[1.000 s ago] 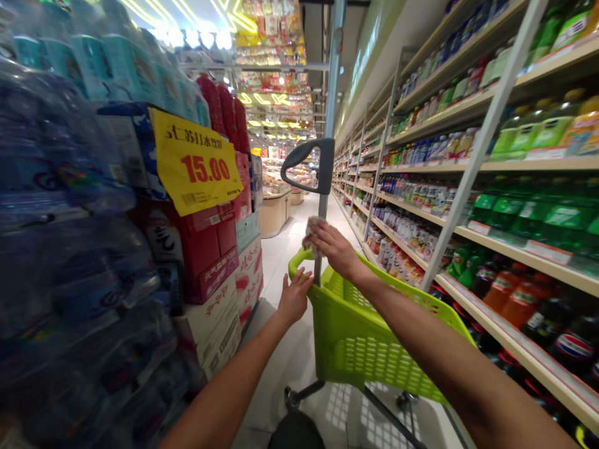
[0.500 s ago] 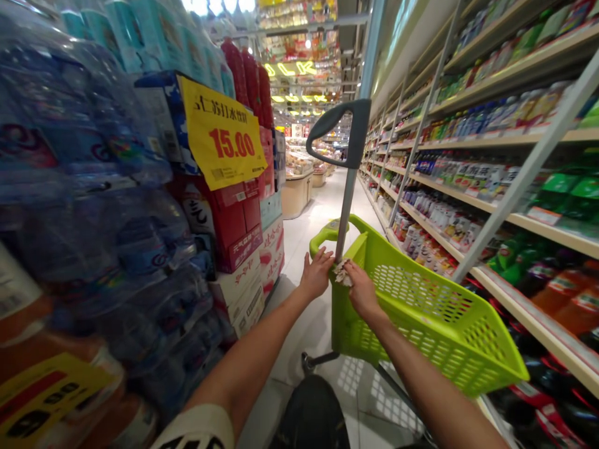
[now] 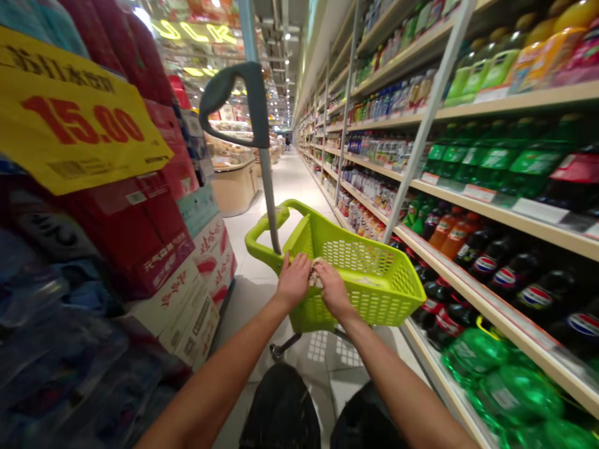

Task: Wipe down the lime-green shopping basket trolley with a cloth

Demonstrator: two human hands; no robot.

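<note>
A lime green plastic shopping basket (image 3: 374, 280) on wheels stands in the aisle right before me. Its grey pole with a dark handle (image 3: 234, 100) rises from the near rim. My left hand (image 3: 292, 280) rests on the basket's near rim at the foot of the pole, fingers curled over the edge. Right beside it, touching, my right hand (image 3: 332, 290) is closed on a crumpled whitish cloth (image 3: 316, 274) pressed against the rim. The basket's inside looks empty apart from a small pale scrap.
To the left stand stacked red and white drink cartons (image 3: 163, 249) with a yellow 15.00 price sign (image 3: 75, 125) and shrink-wrapped water packs. Shelves of soft-drink bottles (image 3: 491, 262) line the right. The white-tiled aisle (image 3: 290, 181) runs ahead.
My right hand with the cloth slid down from the pole to the basket rim. My left hand closed in beside it. The view has shifted forward and left, nearer the cartons.
</note>
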